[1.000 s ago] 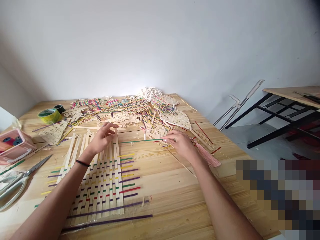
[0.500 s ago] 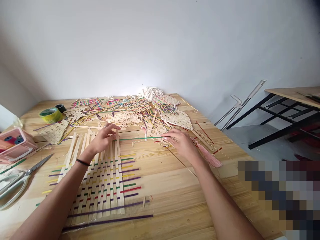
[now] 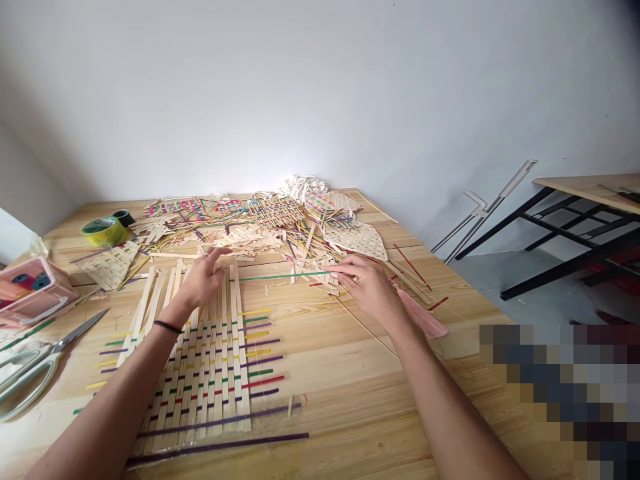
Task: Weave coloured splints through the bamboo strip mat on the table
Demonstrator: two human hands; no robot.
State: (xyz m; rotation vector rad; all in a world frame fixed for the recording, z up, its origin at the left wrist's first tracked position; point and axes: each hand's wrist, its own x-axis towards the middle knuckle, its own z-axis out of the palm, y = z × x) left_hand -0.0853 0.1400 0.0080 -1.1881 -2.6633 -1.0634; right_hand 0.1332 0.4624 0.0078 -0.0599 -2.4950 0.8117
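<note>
My right hand (image 3: 364,285) pinches the right end of a thin green strip (image 3: 285,275) between thumb and fingers. The strip runs left, just above the table, to the far ends of pale upright strips. Over those upper ends is my left hand (image 3: 204,279), its index finger stretched out and thumb apart; its lower fingers are partly hidden. Below it lies a woven mat (image 3: 213,373) of pale strips crossed by purple, green, yellow and red ones. My left forearm covers the mat's left part. Clear tape seems to lie along its near edge.
White-handled scissors (image 3: 55,353) lie at the left near a pink basket (image 3: 37,290) of thread spools. Yellow tape (image 3: 103,232) stands behind them. Loose strip scraps (image 3: 255,237) and woven pieces (image 3: 275,212) cover the table's back. A pink tassel (image 3: 425,317) lies beyond my right forearm.
My left hand has drawn slightly left, off the rightmost pale strips, and more of the green strip's left end shows there. My right hand keeps its pinch, nearly still.
</note>
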